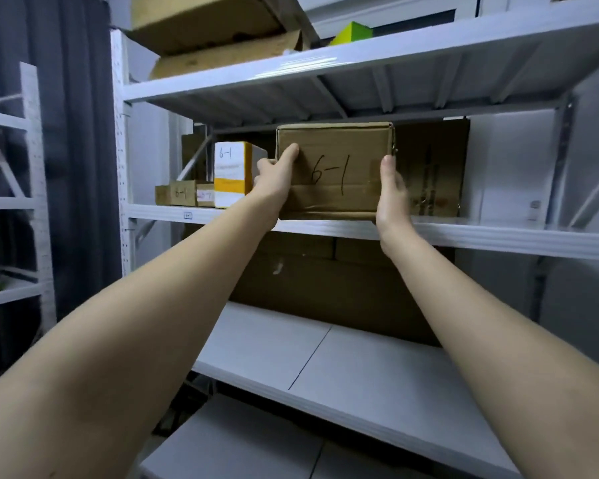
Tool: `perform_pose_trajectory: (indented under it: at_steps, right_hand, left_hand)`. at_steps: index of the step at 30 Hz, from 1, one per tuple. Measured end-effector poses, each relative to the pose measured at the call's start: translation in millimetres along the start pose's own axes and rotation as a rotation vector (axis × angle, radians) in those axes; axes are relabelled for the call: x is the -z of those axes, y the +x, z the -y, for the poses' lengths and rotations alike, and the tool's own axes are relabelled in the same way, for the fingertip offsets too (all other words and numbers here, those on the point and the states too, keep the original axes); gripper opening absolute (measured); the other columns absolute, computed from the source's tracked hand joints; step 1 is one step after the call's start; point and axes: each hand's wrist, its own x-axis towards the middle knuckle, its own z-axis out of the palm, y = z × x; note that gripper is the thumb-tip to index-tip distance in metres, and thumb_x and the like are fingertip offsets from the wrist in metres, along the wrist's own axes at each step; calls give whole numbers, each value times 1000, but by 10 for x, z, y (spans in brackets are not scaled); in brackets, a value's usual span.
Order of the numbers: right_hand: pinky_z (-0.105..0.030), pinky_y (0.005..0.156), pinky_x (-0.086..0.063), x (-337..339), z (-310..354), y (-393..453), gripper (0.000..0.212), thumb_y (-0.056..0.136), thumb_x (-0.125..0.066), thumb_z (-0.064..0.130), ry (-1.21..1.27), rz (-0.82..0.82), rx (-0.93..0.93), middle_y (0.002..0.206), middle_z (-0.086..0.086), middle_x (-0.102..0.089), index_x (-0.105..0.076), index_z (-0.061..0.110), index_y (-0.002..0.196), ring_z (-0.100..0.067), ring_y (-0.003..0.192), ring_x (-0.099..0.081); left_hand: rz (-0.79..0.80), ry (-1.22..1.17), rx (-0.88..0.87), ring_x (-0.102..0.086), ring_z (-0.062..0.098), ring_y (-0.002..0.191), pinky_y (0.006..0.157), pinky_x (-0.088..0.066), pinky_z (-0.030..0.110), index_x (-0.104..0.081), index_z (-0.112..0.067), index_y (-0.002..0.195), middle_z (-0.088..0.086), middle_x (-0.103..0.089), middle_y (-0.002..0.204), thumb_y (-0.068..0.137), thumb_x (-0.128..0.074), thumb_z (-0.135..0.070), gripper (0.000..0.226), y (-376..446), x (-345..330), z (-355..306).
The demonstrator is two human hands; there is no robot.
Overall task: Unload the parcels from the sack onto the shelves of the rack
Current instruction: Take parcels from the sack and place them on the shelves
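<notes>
A brown cardboard parcel (336, 167) marked "6-1" stands on the front edge of the middle shelf (498, 236) of the white rack. My left hand (274, 181) holds its left side, thumb on the front and fingers round the edge. My right hand (391, 195) holds its right side, thumb up along the front face. Both arms reach up from below. The sack is out of view.
Left of the parcel stand a white-and-yellow box (230, 174) and small brown boxes (184, 193), all marked "6-1". A flat cardboard piece (433, 167) leans behind on the right. Cardboard boxes (215, 25) sit on the top shelf. A lower shelf (343, 368) lies below.
</notes>
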Motion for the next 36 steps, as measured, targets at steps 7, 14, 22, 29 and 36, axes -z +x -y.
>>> perform_pose_trajectory:
  at_steps: [7, 14, 22, 29, 36]
  right_hand:
    - [-33, 106, -25, 539, -77, 406, 60, 98, -29, 59, -94, -180, 32, 153, 2, -33, -29, 26, 149, -20, 140, -31]
    - [-28, 89, -32, 990, -426, 927, 56, 100, -29, 55, -348, -225, 96, 138, -2, -45, -31, 21, 144, -15, 117, -43]
    - [-31, 82, -34, 1303, -898, 1622, 57, 100, -31, 53, -605, -182, 137, 120, -1, -47, -30, 14, 142, -20, 111, -48]
    - [-44, 105, -38, 1328, -1169, 2203, 67, 91, -45, 62, -543, -98, 42, 136, -1, -44, -29, 21, 141, -25, 126, -45]
    - [-49, 105, -41, 1317, -1286, 2538, 74, 85, -55, 61, -512, -39, -103, 135, -2, -47, -29, 21, 142, -26, 122, -49]
  left_hand:
    - [279, 25, -105, -51, 18, 100, 74, -43, 26, -36, -19, 141, 2, -51, 124, 97, -48, -34, 48, 281, -737, 86]
    - [375, 1, -196, -53, 21, 113, 99, -47, 37, -34, -18, 144, 3, -52, 129, 98, -50, -17, 49, 716, -1359, 441]
    - [393, 6, -193, -56, 24, 110, 89, -54, 40, -37, -17, 142, 6, -52, 131, 96, -54, -15, 49, 1286, -1881, 825]
    - [354, 112, -275, -54, 16, 106, 76, -45, 19, -36, -18, 144, 4, -55, 124, 96, -55, -20, 51, 1717, -2091, 1040]
    - [278, 229, -274, -59, 12, 83, 62, -48, 19, -47, -13, 129, 5, -60, 109, 91, -63, -26, 43, 2099, -2166, 1192]
